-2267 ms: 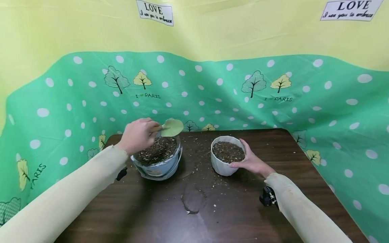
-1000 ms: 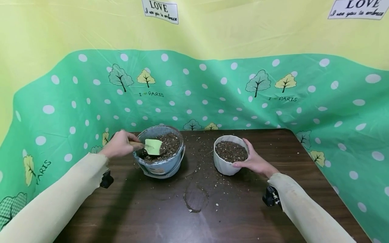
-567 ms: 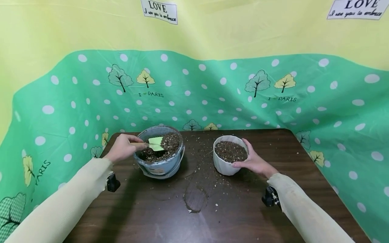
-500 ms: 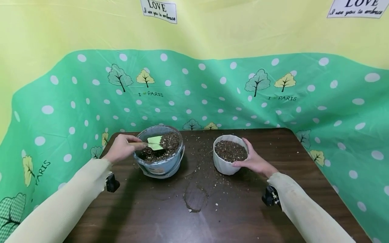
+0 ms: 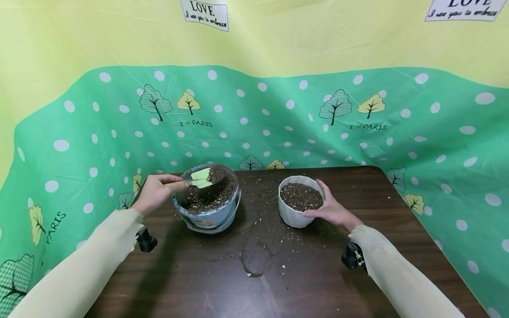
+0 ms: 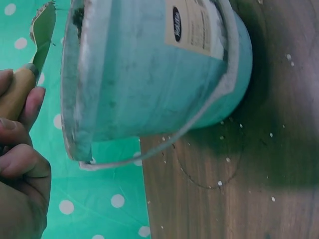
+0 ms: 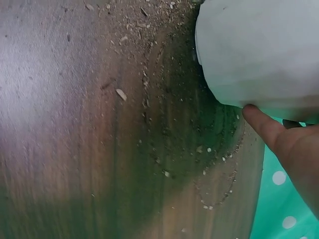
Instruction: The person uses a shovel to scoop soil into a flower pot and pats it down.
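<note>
We see both hands occupied. Our left hand (image 5: 156, 194) grips the trowel (image 5: 201, 177) by its wooden handle (image 6: 16, 92), and the left wrist view shows soil (image 6: 34, 25) heaped on the raised blade, above the rim of the bucket (image 5: 212, 217). Our right hand (image 5: 333, 212) holds the white pot (image 5: 292, 216) on its right side, with the thumb on the near wall; the other fingers are mostly hidden behind it.

The relation we judge to count most is the line from blade to pot. The trowel's long axis runs from the left hand rightward and slightly away from us, tip outermost. The pot stands upright on the desk (image 5: 310, 287) to the right of that tip and a little nearer to us, so the axis points somewhat past its far side. The left hand alone has the trowel, while the right hand is the one at the pot, leaving the pot's left side free towards the blade. Between bucket and pot lies a strip of desk strewn with crumbs, and nearer to us is a thin dirt ring (image 5: 256, 276).
</note>
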The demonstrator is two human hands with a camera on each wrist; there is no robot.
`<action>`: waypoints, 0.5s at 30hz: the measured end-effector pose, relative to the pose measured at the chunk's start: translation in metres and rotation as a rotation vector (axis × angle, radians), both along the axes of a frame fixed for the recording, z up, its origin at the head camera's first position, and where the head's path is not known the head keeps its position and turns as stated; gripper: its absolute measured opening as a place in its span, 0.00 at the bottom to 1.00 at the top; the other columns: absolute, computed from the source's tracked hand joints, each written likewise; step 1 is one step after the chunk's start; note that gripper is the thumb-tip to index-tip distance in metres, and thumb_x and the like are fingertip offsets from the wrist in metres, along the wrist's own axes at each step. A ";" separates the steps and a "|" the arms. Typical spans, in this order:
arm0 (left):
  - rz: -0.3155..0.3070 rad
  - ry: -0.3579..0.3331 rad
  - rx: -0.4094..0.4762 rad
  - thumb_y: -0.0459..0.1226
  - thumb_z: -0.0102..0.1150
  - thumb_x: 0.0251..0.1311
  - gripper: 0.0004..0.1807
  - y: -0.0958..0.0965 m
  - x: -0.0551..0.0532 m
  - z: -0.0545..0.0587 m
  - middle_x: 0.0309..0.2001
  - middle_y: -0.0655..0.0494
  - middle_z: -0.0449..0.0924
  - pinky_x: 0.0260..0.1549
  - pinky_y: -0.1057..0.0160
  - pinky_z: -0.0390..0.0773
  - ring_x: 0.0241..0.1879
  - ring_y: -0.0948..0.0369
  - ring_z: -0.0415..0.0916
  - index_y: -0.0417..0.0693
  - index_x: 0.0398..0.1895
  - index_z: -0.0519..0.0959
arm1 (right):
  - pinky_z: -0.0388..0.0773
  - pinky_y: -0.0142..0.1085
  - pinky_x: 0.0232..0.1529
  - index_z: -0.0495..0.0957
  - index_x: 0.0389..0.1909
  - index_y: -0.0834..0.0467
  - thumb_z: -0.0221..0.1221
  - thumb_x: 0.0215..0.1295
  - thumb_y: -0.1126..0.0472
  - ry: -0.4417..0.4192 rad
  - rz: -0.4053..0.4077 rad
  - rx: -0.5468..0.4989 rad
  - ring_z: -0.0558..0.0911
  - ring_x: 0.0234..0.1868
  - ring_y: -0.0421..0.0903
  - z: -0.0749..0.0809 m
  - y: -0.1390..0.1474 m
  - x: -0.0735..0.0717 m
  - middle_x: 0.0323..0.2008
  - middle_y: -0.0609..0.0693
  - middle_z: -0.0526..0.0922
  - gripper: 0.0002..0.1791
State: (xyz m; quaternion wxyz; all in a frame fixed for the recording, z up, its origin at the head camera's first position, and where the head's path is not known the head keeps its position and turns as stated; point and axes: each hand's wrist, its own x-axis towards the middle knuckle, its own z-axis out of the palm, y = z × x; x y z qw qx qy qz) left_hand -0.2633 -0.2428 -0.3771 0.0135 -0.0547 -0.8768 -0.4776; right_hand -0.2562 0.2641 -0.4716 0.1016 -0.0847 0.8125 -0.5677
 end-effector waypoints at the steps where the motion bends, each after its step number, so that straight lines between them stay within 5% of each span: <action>1: -0.006 0.001 0.002 0.49 0.71 0.58 0.25 0.002 0.000 0.001 0.52 0.45 0.83 0.42 0.62 0.78 0.47 0.60 0.79 0.39 0.49 0.85 | 0.51 0.62 0.67 0.27 0.78 0.54 0.74 0.53 0.62 0.007 -0.004 -0.008 0.50 0.71 0.68 -0.001 0.000 0.001 0.73 0.68 0.41 0.69; 10: -0.063 0.020 0.045 0.47 0.71 0.59 0.22 0.028 -0.004 0.009 0.43 0.47 0.86 0.41 0.59 0.80 0.43 0.54 0.82 0.40 0.48 0.86 | 0.47 0.61 0.68 0.28 0.78 0.49 0.72 0.55 0.64 -0.016 -0.048 -0.111 0.47 0.72 0.64 -0.010 -0.001 0.003 0.74 0.65 0.39 0.67; 15: -0.092 0.018 0.081 0.45 0.70 0.59 0.21 0.052 -0.007 0.015 0.46 0.46 0.85 0.36 0.60 0.79 0.38 0.55 0.81 0.38 0.48 0.85 | 0.47 0.59 0.68 0.28 0.78 0.49 0.72 0.54 0.66 -0.006 -0.043 -0.158 0.48 0.72 0.63 -0.013 -0.002 0.003 0.74 0.66 0.40 0.67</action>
